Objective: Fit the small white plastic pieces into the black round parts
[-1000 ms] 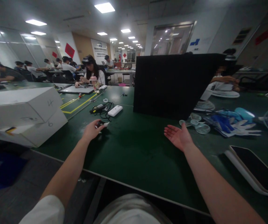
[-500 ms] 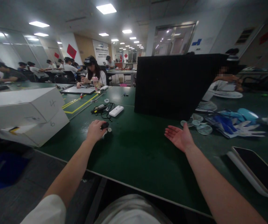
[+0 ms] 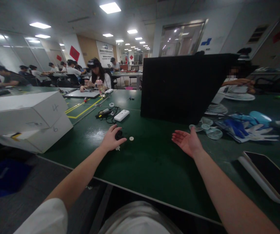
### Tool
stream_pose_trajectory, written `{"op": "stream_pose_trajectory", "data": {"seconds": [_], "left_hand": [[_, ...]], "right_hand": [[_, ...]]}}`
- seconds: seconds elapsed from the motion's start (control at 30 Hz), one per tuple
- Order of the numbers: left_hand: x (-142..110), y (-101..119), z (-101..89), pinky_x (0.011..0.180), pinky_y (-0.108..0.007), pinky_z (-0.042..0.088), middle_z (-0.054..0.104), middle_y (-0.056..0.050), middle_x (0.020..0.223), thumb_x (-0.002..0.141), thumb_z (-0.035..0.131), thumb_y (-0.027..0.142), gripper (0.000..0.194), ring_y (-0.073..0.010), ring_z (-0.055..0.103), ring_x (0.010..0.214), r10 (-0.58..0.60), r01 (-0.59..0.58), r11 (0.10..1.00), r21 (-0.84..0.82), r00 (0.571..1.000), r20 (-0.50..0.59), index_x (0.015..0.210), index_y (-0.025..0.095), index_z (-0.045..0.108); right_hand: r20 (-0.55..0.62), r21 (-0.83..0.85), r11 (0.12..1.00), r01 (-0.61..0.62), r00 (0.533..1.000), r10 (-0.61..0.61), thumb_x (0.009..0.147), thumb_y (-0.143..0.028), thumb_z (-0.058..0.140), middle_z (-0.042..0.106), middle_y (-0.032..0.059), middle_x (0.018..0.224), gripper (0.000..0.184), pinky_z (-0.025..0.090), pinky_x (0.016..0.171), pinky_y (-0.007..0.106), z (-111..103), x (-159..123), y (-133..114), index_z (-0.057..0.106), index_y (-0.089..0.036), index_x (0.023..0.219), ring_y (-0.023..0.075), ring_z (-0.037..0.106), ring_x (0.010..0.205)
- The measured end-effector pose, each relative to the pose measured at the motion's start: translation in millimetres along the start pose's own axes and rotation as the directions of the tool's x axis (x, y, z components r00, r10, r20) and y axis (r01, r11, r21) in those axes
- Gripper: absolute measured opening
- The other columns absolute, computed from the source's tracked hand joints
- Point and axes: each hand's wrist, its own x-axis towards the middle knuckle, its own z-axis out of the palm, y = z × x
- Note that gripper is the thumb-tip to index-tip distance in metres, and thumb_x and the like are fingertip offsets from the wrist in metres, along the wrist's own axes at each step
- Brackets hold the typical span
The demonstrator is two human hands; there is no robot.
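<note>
Ceiling lights shine over a large room where people sit working at rows of tables, and a green bench [image 3: 145, 182] fills the foreground. Both arms reach in from the near edge, set well apart, forearms angled inward.

The left hand [image 3: 110, 138] is low over the bench's left-centre part, back of the hand up, wrist fairly straight. Its fingers curve partly open around a small black piece [image 3: 118, 135], with the thumb pointing right along its near side; whether they grip it or only touch it, I cannot tell. A small white piece [image 3: 118, 148] shows just below the thumb, and a round white disc [image 3: 131, 138] lies flat just beyond the thumb's tip.

The right hand [image 3: 188, 143] is held open right of centre, palm turned up and inward, fingers extended together and thumb raised. It holds nothing; its thumb tip is near some clear round pieces [image 3: 213, 133].

Toward the far edge, beyond the left hand, are a white device [image 3: 121, 115] and a black cable bundle [image 3: 105, 112]. Stacked white boxes [image 3: 20, 109] occupy the left edge. A large black box [image 3: 179, 87] stands across the far centre-right, with gloves [image 3: 252, 131] to its right and a dark-screened slab [image 3: 269, 174] toward the near right corner.
</note>
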Motion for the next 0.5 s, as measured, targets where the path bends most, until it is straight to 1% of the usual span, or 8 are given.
{"op": "stream_pose_trajectory", "data": {"seconds": [0.13,0.2,0.27,0.37,0.43,0.5], "left_hand": [[-4.1,4.2,6.0,0.118,-0.052,0.037,0.036,-0.015,0.158,0.081,0.066,0.064,0.073,-0.0355,0.040,0.145,-0.003,0.003,1.000,-0.014,0.999,0.035,0.140,0.021,0.058],[-3.7,11.1,8.5,0.118,-0.051,0.037,0.035,-0.015,0.159,0.080,0.067,0.067,0.075,-0.0360,0.040,0.145,0.014,-0.014,1.000,0.002,0.998,0.060,0.138,0.021,0.060],[-0.2,22.8,12.8,0.118,-0.049,0.038,0.033,-0.014,0.160,0.079,0.067,0.069,0.074,-0.0359,0.039,0.146,0.042,-0.043,0.999,0.018,0.996,0.083,0.135,0.021,0.063],[10.4,50.0,26.2,0.117,-0.047,0.040,0.029,-0.013,0.163,0.080,0.067,0.067,0.068,-0.0353,0.040,0.145,0.094,-0.098,0.995,0.024,0.987,0.133,0.130,0.021,0.066],[19.2,74.9,41.1,0.114,-0.046,0.044,0.026,-0.012,0.164,0.082,0.068,0.062,0.061,-0.0349,0.045,0.142,0.107,-0.112,0.994,0.016,0.980,0.167,0.129,0.022,0.067],[26.7,104.4,60.0,0.111,-0.046,0.048,0.026,-0.012,0.165,0.087,0.066,0.054,0.053,-0.0340,0.050,0.139,0.128,-0.129,0.992,-0.009,0.972,0.195,0.130,0.023,0.066]], "right_hand": [[0.001,0.002,1.000,-0.007,1.000,0.007,0.095,-0.076,0.027,0.075,0.0178,0.090,0.073,0.062,0.082,0.047,1.9,-1.7,-1.1,0.068,-0.016,0.101,0.0288,0.073,0.086],[-0.005,0.004,1.000,-0.008,1.000,0.008,0.095,-0.076,0.026,0.075,0.0172,0.088,0.073,0.062,0.081,0.046,4.5,-3.8,-2.0,0.068,-0.016,0.100,0.0280,0.073,0.084],[-0.008,0.005,1.000,-0.006,1.000,0.006,0.095,-0.075,0.025,0.075,0.0171,0.087,0.073,0.061,0.080,0.045,7.0,-5.9,-2.7,0.068,-0.016,0.099,0.0277,0.073,0.083],[-0.012,-0.001,1.000,-0.005,1.000,0.005,0.096,-0.075,0.025,0.075,0.0169,0.086,0.073,0.061,0.080,0.045,9.6,-7.7,-3.2,0.068,-0.016,0.099,0.0276,0.073,0.083],[-0.025,-0.015,1.000,0.004,1.000,-0.004,0.096,-0.074,0.025,0.075,0.0158,0.086,0.072,0.061,0.078,0.044,10.2,-7.5,-3.5,0.069,-0.017,0.098,0.0270,0.073,0.081],[-0.056,-0.037,0.999,0.028,0.998,-0.030,0.097,-0.073,0.024,0.075,0.0142,0.085,0.071,0.061,0.075,0.042,9.9,-6.7,-3.7,0.069,-0.018,0.096,0.0255,0.073,0.078]]}}
